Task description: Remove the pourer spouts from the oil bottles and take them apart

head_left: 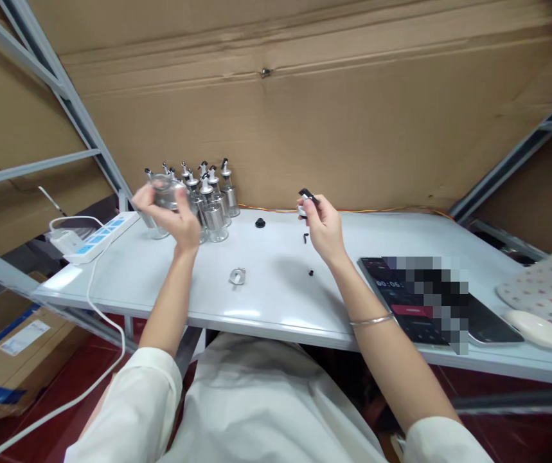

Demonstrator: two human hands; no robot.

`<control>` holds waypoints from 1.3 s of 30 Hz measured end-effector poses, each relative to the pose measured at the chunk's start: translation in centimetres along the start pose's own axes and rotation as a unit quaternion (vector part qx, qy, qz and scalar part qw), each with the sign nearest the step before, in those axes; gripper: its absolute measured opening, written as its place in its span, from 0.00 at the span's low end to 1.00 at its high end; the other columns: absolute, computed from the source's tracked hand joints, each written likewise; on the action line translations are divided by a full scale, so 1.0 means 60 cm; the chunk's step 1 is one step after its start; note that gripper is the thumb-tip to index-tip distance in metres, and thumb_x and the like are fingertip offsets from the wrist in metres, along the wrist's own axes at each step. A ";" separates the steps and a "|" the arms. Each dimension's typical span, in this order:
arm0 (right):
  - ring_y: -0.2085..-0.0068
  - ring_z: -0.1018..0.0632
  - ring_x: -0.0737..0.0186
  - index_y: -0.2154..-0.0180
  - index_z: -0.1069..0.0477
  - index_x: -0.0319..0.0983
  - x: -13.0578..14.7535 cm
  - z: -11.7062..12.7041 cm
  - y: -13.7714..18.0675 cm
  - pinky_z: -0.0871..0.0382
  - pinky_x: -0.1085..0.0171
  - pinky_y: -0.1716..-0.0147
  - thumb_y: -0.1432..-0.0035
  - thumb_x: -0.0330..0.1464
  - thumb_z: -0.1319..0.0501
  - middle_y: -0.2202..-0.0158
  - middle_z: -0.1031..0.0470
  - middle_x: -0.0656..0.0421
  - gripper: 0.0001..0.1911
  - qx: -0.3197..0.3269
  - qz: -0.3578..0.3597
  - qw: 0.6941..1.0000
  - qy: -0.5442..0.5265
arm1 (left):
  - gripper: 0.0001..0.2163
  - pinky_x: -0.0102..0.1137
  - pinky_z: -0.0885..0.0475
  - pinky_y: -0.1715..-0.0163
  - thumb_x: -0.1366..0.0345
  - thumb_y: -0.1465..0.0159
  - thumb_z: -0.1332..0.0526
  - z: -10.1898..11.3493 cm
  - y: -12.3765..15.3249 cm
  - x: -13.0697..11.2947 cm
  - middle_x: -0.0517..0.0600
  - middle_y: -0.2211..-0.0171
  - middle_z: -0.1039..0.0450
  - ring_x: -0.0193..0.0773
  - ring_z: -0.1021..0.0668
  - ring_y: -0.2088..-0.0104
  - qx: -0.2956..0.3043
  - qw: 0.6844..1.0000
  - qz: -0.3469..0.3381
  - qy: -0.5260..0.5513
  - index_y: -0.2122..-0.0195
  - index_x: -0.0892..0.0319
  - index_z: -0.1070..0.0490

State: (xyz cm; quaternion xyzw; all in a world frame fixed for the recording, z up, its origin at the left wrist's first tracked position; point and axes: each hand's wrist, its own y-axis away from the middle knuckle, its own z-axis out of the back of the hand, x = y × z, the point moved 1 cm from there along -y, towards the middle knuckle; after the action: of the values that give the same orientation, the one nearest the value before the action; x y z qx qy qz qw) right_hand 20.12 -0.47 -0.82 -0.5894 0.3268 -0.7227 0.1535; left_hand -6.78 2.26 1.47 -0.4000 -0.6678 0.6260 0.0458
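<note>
My left hand (172,215) is raised above the white table (276,302) with its fingers closed round a clear glass bottle (164,191) that has no top. My right hand (321,225) is lifted near the table's middle, pinching a small black and white spout piece (306,198) between fingertips. Behind my left hand stand several glass cruet bottles (215,199) with metal collars and black-tipped pourers. On the table lie a metal collar (238,276), a black round cap (259,223) and two tiny black bits (305,237), all between the hands.
A white and blue power strip (99,236) with a cable sits at the table's left end. A dark tablet (415,299) lies at the right, beside a spotted cloth (545,289) and a white oval object (536,328). Cardboard backs the table; metal shelf struts flank it.
</note>
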 end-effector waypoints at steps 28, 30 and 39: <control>0.61 0.24 0.65 0.65 0.30 0.43 0.045 -0.003 0.005 0.30 0.62 0.56 0.49 0.42 0.34 0.58 0.24 0.59 0.12 0.114 -0.129 0.919 -0.355 | 0.20 0.38 0.33 0.50 0.56 0.43 0.35 -0.036 0.157 -0.132 0.53 0.56 0.27 0.42 0.25 0.52 0.535 0.672 0.274 0.432 0.54 0.57 0.38; 0.62 0.25 0.65 0.65 0.29 0.43 0.050 -0.005 0.008 0.30 0.63 0.59 0.49 0.41 0.35 0.58 0.24 0.59 0.12 0.135 -0.129 0.918 -0.349 | 0.20 0.38 0.33 0.50 0.57 0.44 0.34 -0.038 0.156 -0.132 0.53 0.54 0.27 0.42 0.25 0.51 0.546 0.650 0.281 0.449 0.54 0.57 0.40; 0.65 0.28 0.65 0.66 0.26 0.44 0.059 -0.004 0.012 0.35 0.66 0.70 0.51 0.41 0.34 0.63 0.25 0.60 0.11 0.177 -0.140 0.914 -0.338 | 0.37 0.42 0.35 0.46 0.61 0.41 0.36 -0.042 0.162 -0.124 0.51 0.51 0.27 0.41 0.25 0.49 0.541 0.654 0.225 0.478 0.37 0.46 0.60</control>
State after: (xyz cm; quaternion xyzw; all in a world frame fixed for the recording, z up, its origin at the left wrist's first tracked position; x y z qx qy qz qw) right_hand 18.84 -3.08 1.33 -0.8012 0.0363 -0.5405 0.2543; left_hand 4.31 -1.17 -3.21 -0.6865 0.0134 0.5899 0.4250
